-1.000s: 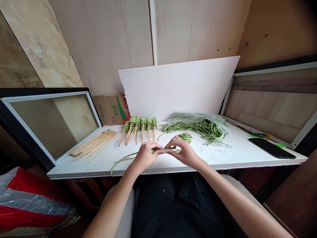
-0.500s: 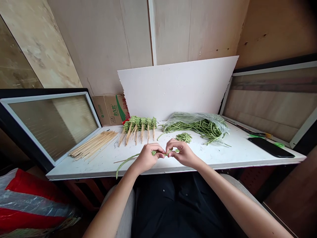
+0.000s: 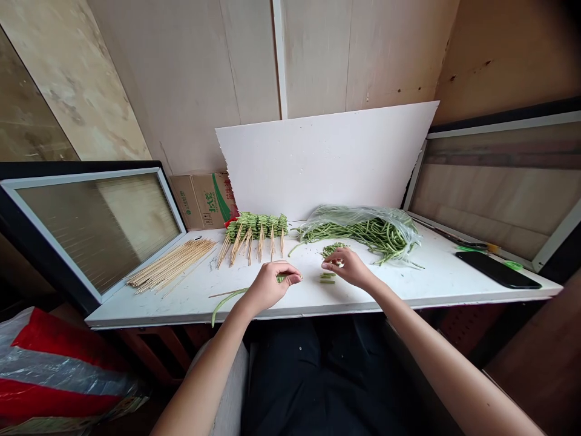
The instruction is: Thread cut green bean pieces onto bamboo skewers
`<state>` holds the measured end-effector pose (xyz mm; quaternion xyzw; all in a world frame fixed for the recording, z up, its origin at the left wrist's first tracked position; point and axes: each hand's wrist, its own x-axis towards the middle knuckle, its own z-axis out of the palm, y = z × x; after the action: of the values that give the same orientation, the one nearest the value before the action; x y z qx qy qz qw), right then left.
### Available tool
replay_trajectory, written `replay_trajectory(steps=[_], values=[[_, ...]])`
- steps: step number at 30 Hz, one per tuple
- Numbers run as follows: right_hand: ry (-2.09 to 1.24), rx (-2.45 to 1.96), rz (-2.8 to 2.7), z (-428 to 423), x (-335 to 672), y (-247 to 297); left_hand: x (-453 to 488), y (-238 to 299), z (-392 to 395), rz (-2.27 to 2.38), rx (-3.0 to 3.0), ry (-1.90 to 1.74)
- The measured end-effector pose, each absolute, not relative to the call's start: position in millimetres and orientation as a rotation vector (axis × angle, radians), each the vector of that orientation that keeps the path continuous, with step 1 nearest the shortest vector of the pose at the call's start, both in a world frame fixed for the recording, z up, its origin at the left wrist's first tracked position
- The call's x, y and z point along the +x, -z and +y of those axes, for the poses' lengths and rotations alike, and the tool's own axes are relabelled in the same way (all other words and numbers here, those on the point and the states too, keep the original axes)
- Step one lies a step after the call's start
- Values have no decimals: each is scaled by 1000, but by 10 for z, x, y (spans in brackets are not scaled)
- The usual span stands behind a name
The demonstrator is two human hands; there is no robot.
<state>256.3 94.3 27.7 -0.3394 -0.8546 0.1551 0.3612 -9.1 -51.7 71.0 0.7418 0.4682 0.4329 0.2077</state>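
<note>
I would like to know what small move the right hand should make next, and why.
Probably bring the right hand over to the long bean pinched in the left hand and snap off a short length: the right hand is by the pile of short pieces, while much of the bean trails unbroken.

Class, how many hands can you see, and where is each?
2: left hand pinching a long bean near the table edge; right hand at the cut bean pieces. None seems hidden.

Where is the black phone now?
In the head view, the black phone lies at the right end of the white table, right of the bag of long beans.
</note>
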Motion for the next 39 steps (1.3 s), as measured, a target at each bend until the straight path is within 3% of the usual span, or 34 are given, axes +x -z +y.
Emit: replay_trajectory(steps=[7,13,18,26,39], values=[[-519,-901,-2346,1049,2627,-83,-74,-744,-538,1287,2061,-1154],[-431,-808,-2363,990,2589,-120,-88,-749,-537,1301,2068,-1130],[-414,-812,-2262,901,2533,-271,-99,-715,-533,1296,2103,-1076],[-675,-523,-2259,360,2273,-620,-76,-684,-510,1257,1976,-1108],[-440,-311,-2213,139,2137,-706,-74,-690,-509,1235,1948,-1091]])
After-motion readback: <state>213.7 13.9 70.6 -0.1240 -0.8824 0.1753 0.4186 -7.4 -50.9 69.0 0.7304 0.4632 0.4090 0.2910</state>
